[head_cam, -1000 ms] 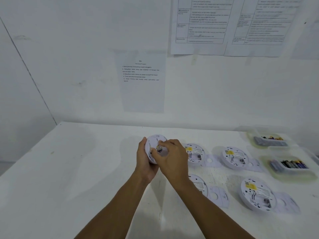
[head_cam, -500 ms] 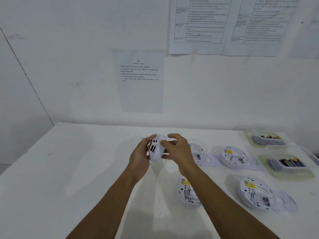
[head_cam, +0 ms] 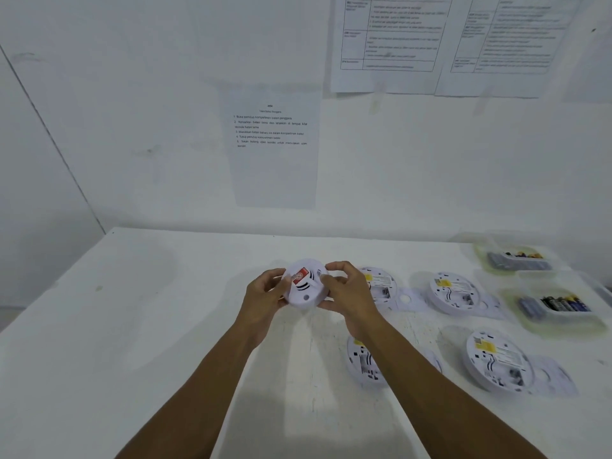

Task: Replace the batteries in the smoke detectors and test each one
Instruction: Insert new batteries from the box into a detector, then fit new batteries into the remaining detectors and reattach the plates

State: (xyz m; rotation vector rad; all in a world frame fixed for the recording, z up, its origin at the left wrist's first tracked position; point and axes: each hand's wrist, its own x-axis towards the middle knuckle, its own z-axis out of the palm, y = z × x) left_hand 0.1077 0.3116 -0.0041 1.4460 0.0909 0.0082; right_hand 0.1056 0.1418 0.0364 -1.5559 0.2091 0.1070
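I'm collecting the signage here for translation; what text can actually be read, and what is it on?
Wall instruction sheet: "1 Buka penutup kompartmen bateri penggera"; "4 Tutup penutup kompartmen bateri"; other lines blurred.
Upper-right printed tables: too small to read.
Held smoke detector, red label: unreadable.
Table detectors, yellow labels: blurred.
Tray batteries: brands unreadable.

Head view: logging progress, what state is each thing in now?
Held detector, front face up, gripped above the table.
Left hand, grips its left edge.
Right hand, grips its right edge.
Far-left detector, lying back up.
Far-right detector, lying back up.
Near-left detector, back up, partly hidden.
Near-right detector, lying back up.
Far tub, holds batteries.
Near tub, holds batteries.
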